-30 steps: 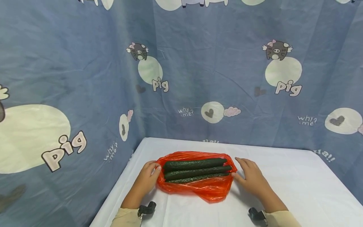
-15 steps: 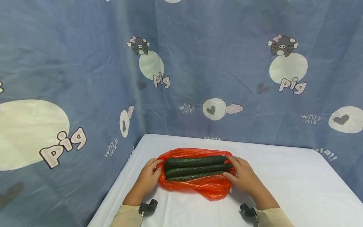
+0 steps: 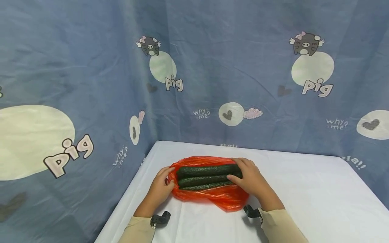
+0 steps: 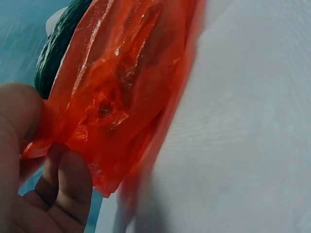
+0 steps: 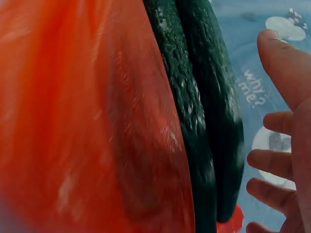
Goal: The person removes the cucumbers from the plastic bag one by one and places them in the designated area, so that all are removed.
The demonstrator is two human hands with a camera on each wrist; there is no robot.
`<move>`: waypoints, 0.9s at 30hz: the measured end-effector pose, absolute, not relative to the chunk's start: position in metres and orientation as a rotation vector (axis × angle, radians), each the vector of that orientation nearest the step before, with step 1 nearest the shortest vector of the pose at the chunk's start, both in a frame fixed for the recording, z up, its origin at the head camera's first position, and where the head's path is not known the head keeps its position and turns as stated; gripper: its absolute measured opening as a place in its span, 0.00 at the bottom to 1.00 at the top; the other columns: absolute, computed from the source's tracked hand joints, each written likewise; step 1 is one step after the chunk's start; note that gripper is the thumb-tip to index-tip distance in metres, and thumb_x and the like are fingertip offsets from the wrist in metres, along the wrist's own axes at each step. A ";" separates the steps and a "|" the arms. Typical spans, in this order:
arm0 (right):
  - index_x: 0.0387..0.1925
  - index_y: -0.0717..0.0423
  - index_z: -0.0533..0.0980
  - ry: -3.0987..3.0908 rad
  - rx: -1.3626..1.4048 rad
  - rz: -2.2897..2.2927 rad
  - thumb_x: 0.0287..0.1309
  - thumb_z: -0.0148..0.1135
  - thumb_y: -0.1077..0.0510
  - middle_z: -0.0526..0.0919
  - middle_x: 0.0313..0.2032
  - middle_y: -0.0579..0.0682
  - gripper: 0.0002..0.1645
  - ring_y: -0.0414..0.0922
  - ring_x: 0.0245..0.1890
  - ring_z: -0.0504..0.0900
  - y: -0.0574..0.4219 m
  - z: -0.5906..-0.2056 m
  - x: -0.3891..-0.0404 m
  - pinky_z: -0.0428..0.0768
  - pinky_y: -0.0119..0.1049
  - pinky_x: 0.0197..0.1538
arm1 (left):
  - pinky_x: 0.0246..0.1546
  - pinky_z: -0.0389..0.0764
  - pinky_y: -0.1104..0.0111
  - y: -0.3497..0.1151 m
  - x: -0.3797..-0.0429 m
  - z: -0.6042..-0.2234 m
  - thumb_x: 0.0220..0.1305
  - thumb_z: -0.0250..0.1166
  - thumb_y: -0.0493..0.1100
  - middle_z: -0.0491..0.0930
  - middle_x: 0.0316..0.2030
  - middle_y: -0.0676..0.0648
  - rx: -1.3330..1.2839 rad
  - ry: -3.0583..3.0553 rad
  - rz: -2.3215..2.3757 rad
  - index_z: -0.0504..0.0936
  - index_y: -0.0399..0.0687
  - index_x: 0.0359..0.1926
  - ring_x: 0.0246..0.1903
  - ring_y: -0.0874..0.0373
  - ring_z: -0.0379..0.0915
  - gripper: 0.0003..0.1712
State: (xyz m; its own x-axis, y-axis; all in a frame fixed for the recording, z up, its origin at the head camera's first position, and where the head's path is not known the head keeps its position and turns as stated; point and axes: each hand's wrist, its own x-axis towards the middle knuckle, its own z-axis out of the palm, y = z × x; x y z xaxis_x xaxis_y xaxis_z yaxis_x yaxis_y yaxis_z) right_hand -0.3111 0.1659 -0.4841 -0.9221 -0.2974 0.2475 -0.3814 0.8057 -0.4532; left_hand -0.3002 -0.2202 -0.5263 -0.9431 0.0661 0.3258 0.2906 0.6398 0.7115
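Three dark green cucumbers [image 3: 206, 170] lie side by side in an opened-out red plastic bag [image 3: 226, 199] on the table. My left hand [image 3: 158, 189] is at the bag's left end, pinching its edge between thumb and fingers. The left wrist view shows the thin film of the bag [image 4: 126, 92] caught there. My right hand [image 3: 250, 177] hovers over the right ends of the cucumbers, thumb and fingers spread. In the right wrist view its fingers [image 5: 272, 162] stand apart from the two cucumbers [image 5: 218, 121] seen there, and nothing is held.
A white cloth [image 3: 304, 195] covers the table. Blue curtains [image 3: 194, 67] with pig prints hang behind it and along its left side. A black wrist camera [image 3: 160, 218] is strapped to the left arm, and another black camera [image 3: 252, 212] to the right.
My right hand has moved left, from beside the bag's right end to over the cucumbers' right ends. The left hand keeps its place at the bag's left end. The head view has tilted slightly.
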 end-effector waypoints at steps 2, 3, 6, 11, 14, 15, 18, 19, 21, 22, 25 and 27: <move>0.78 0.48 0.65 -2.826 0.546 0.794 0.62 0.68 0.32 0.69 0.73 0.57 0.50 0.62 0.73 0.66 0.162 -0.484 -0.316 0.67 0.68 0.72 | 0.36 0.75 0.72 -0.220 -0.301 -0.526 0.63 0.66 0.33 0.75 0.66 0.46 -0.282 -2.593 -1.198 0.79 0.45 0.68 0.32 0.63 0.69 0.31; 0.78 0.48 0.65 -2.821 0.552 0.819 0.62 0.69 0.33 0.69 0.73 0.57 0.50 0.62 0.73 0.66 0.159 -0.484 -0.319 0.67 0.68 0.72 | 0.36 0.74 0.71 -0.220 -0.301 -0.526 0.63 0.66 0.32 0.75 0.66 0.46 -0.280 -2.595 -1.200 0.79 0.46 0.68 0.31 0.62 0.69 0.31; 0.78 0.48 0.65 -2.797 0.573 0.857 0.62 0.69 0.33 0.70 0.73 0.56 0.50 0.62 0.74 0.66 0.152 -0.485 -0.325 0.66 0.68 0.73 | 0.39 0.76 0.69 -0.218 -0.301 -0.527 0.63 0.65 0.33 0.74 0.67 0.46 -0.278 -2.607 -1.202 0.79 0.45 0.69 0.35 0.60 0.71 0.32; 0.77 0.47 0.67 -2.778 0.619 0.868 0.62 0.68 0.31 0.71 0.73 0.55 0.49 0.61 0.74 0.67 0.137 -0.485 -0.328 0.64 0.69 0.73 | 0.54 0.81 0.59 -0.217 -0.300 -0.531 0.63 0.65 0.33 0.74 0.68 0.45 -0.270 -2.616 -1.193 0.78 0.45 0.69 0.54 0.54 0.75 0.32; 0.76 0.47 0.68 -2.785 0.642 0.864 0.62 0.68 0.31 0.72 0.72 0.53 0.48 0.59 0.74 0.67 0.126 -0.483 -0.328 0.63 0.70 0.73 | 0.57 0.81 0.56 -0.217 -0.300 -0.534 0.63 0.65 0.32 0.74 0.68 0.45 -0.271 -2.607 -1.190 0.78 0.45 0.69 0.59 0.52 0.75 0.31; 0.76 0.47 0.69 -2.785 0.649 0.861 0.61 0.68 0.31 0.72 0.72 0.53 0.48 0.59 0.74 0.67 0.123 -0.482 -0.327 0.63 0.70 0.73 | 0.57 0.81 0.56 -0.217 -0.300 -0.535 0.63 0.65 0.32 0.74 0.68 0.45 -0.273 -2.604 -1.192 0.78 0.45 0.69 0.59 0.52 0.75 0.31; 0.75 0.45 0.70 -2.790 0.654 0.843 0.61 0.69 0.32 0.73 0.71 0.52 0.46 0.58 0.74 0.68 0.113 -0.480 -0.328 0.63 0.69 0.73 | 0.55 0.81 0.58 -0.217 -0.300 -0.535 0.63 0.65 0.31 0.74 0.68 0.45 -0.283 -2.595 -1.192 0.78 0.45 0.69 0.58 0.53 0.75 0.32; 0.75 0.45 0.70 -2.792 0.654 0.840 0.61 0.69 0.32 0.74 0.71 0.52 0.46 0.58 0.73 0.68 0.111 -0.479 -0.328 0.62 0.69 0.74 | 0.55 0.81 0.58 -0.217 -0.301 -0.535 0.62 0.65 0.31 0.74 0.68 0.45 -0.285 -2.595 -1.187 0.78 0.45 0.69 0.58 0.53 0.75 0.32; 0.74 0.45 0.71 -2.795 0.654 0.840 0.61 0.69 0.32 0.75 0.70 0.51 0.45 0.57 0.73 0.69 0.106 -0.478 -0.329 0.61 0.68 0.75 | 0.54 0.81 0.59 -0.218 -0.301 -0.535 0.62 0.65 0.31 0.74 0.68 0.45 -0.283 -2.598 -1.188 0.78 0.45 0.69 0.57 0.53 0.75 0.32; 0.74 0.45 0.71 -2.798 0.656 0.835 0.61 0.69 0.31 0.75 0.70 0.51 0.45 0.57 0.73 0.69 0.103 -0.478 -0.330 0.61 0.67 0.75 | 0.55 0.81 0.59 -0.218 -0.301 -0.535 0.63 0.65 0.31 0.74 0.69 0.45 -0.282 -2.600 -1.182 0.78 0.45 0.69 0.57 0.53 0.75 0.32; 0.74 0.46 0.72 -2.803 0.671 0.816 0.61 0.67 0.30 0.76 0.69 0.52 0.46 0.57 0.72 0.70 0.097 -0.480 -0.333 0.59 0.66 0.76 | 0.56 0.81 0.57 -0.219 -0.302 -0.534 0.63 0.65 0.31 0.73 0.69 0.44 -0.283 -2.602 -1.170 0.78 0.45 0.69 0.58 0.53 0.75 0.32; 0.74 0.47 0.72 -2.806 0.679 0.798 0.61 0.67 0.29 0.76 0.69 0.52 0.46 0.56 0.72 0.71 0.093 -0.481 -0.334 0.57 0.66 0.77 | 0.58 0.81 0.56 -0.220 -0.302 -0.533 0.63 0.65 0.31 0.73 0.69 0.44 -0.287 -2.600 -1.166 0.78 0.45 0.69 0.59 0.52 0.75 0.32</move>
State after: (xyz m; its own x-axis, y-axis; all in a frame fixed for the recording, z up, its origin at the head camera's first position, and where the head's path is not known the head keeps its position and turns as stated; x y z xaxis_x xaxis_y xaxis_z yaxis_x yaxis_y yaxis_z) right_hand -0.3343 0.0933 -0.4810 -0.8870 -0.3837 0.2570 -0.4615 0.7565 -0.4633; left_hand -0.3024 -0.2200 -0.5329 -0.9419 0.0668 0.3291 0.2903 0.6548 0.6978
